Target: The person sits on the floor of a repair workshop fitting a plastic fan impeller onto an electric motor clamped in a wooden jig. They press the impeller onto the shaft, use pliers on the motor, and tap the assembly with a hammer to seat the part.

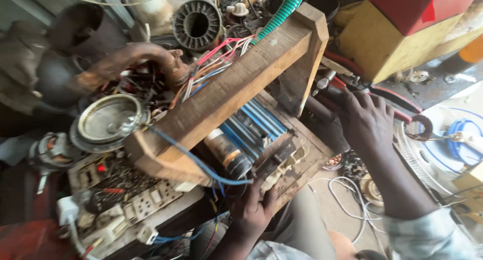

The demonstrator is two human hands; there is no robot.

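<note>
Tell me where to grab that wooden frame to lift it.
Grip the wooden frame by its long top beam, near the middle, coming from above. The beam is broad and bare there, while wires crowd its far end and the left hand and right hand sit near the base.

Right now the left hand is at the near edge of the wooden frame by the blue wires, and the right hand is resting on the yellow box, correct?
Not quite. The left hand is at the near edge of the wooden frame by the blue wires, but the head view shows the right hand on a dark tool beside the frame, well away from the yellow box.
</note>
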